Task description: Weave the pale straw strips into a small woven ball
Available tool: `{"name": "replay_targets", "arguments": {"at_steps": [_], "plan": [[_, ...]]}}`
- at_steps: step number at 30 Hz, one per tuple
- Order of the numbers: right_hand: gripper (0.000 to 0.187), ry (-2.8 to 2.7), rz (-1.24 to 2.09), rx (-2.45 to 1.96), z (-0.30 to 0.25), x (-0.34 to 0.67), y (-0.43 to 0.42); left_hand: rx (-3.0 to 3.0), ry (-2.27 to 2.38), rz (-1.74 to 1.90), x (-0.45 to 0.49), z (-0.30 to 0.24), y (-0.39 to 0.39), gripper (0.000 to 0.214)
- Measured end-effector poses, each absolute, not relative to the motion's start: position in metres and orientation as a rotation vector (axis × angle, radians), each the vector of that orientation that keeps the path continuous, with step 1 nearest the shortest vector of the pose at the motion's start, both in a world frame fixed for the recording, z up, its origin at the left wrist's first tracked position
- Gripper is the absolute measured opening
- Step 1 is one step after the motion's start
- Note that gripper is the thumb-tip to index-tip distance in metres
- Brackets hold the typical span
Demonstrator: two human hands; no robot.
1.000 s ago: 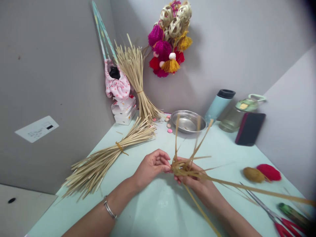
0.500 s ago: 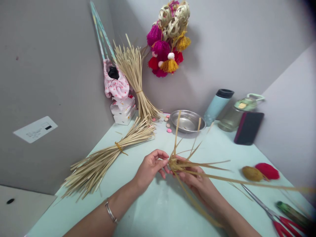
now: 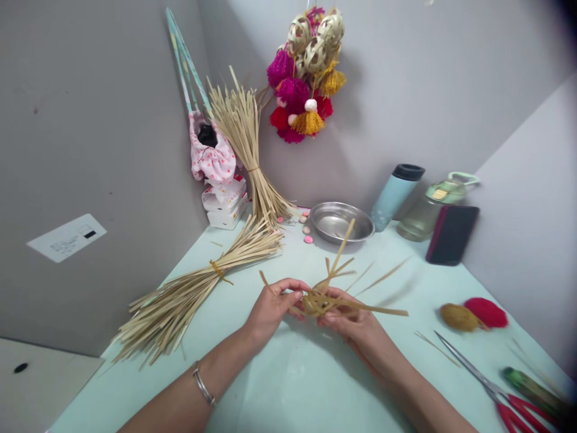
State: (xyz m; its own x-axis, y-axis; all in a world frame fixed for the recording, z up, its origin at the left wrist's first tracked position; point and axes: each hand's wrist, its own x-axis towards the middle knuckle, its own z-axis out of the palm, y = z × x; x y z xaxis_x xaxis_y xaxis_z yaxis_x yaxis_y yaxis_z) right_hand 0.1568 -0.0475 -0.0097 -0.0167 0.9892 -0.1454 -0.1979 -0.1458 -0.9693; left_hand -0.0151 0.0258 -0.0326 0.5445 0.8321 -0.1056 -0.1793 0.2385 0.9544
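Note:
Both hands meet on a small woven piece of straw-coloured strips (image 3: pixel 314 302) above the middle of the table. My left hand (image 3: pixel 274 305) pinches its left side between thumb and fingers; a bracelet circles that wrist. Around the right side, my right hand (image 3: pixel 354 319) is closed, thumb at the front and fingers partly hidden behind the strips. Loose strip ends fan out upward and to the right, and one short end pokes up behind my left hand. The weave's underside is hidden by my fingers.
A tied strip bundle (image 3: pixel 198 285) lies left; another bundle (image 3: pixel 252 162) stands behind. At the back are a metal bowl (image 3: pixel 321 235), a blue tumbler (image 3: pixel 396 195), a green bottle (image 3: pixel 419 219) and a phone (image 3: pixel 453 234). Yarn balls (image 3: pixel 485 314) and red-handled scissors (image 3: pixel 487 385) lie right.
The woven piece has turned in my hands. The long strips that reached far right and down over my right forearm have swung away, and one end now shows behind my left hand.

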Motion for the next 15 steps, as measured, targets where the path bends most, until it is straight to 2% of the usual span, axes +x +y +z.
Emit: {"name": "replay_targets", "arguments": {"at_steps": [15], "plan": [[0.041,-1.051,1.351,-1.164,-0.009,0.16,-0.046,1.016,0.564,0.675,-0.021,-0.025,0.023,0.033]]}}
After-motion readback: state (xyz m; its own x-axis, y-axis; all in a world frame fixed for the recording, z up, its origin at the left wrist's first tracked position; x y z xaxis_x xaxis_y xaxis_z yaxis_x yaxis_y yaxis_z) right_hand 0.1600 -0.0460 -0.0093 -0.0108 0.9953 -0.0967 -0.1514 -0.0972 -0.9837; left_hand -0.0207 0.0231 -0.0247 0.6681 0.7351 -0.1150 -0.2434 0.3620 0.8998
